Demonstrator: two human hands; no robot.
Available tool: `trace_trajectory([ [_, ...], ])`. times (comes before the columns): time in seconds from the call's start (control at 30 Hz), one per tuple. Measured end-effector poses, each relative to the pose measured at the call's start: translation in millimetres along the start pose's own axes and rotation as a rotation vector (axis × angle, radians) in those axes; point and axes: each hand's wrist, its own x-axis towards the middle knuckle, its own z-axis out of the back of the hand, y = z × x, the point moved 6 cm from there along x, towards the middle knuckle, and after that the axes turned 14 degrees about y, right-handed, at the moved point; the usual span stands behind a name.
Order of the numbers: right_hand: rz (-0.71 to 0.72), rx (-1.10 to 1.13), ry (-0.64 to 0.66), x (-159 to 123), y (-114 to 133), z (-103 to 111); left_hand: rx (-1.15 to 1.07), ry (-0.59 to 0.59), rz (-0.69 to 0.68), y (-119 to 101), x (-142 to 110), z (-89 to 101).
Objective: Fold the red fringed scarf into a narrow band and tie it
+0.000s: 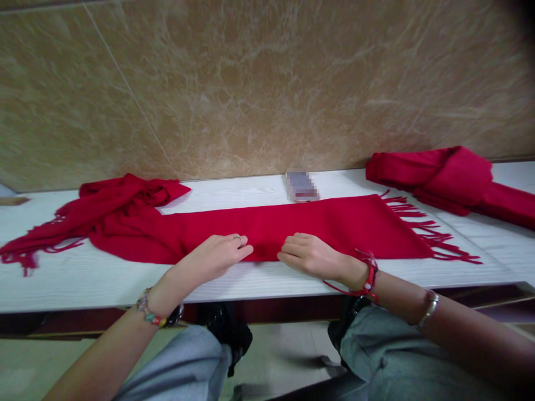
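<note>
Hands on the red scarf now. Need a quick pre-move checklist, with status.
1. Left hand and right hand at scarf's near edge: ok.
2. Fabric actually gripped: cannot tell, fingertips unclear.
3. Scarf flat from between the hands to its right end: ok.
4. Scarf's left end flat: not ok, bunched up.
5. Fringe at right end clear of both hands: ok.
6. Phone clear of scarf's far edge: cannot tell, very close.

Even, moderately bright indoor light; source out of view. Pale sheen marks the desk (259,284); shadow darkens beneath its near edge. Soft focus throughout; upper right corner black; phone screen (301,185) pixelated.
</note>
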Motion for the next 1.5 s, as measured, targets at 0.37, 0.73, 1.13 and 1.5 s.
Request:
trace_trajectory([
  [0.37,-0.023,0.15,0.04,-4,-1,-6,-0.176,0.134,0.059,4,-7,-5.1],
  [0.73,-0.014,0.173,0.003,-3,-1,-6,-0.192,0.082,0.169,-12,-1,11.8],
  [1.13,-0.029,0.198,0.02,-3,0,-6,-0.194,0.076,0.16,-22,21,12.6],
  [1.5,-0.038,0.242,0.015,-2,-1,-7,-0.16,0.207,0.595,10,15,10.4],
])
